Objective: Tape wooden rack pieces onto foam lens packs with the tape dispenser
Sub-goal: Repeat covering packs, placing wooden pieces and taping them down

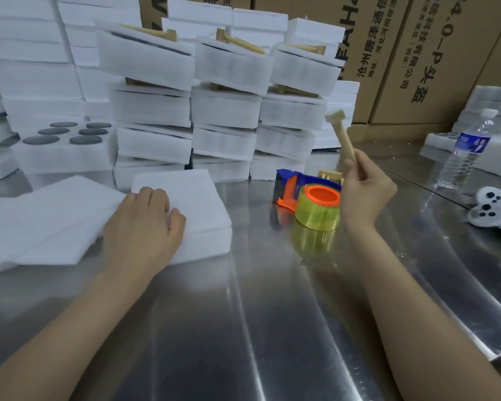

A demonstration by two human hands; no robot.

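Observation:
A white foam lens pack [197,204] lies on the steel table in front of me. My left hand [145,224] rests on its near left corner with curled fingers. My right hand [365,189] holds a pale wooden rack piece [342,134] upright by its lower end, above and just right of the tape dispenser [310,198]. The dispenser is blue and orange with a yellow-clear tape roll, and it lies on the table between my hands. More wooden pieces [330,175] lie behind it.
Stacks of foam packs [226,111], some with wooden pieces taped on top, fill the back. An open foam tray with dark lenses [64,134] sits at left. Loose foam sheets [41,221] lie beside my left arm. A water bottle [466,151], cardboard boxes [434,53] and a plush toy [492,209] are at right.

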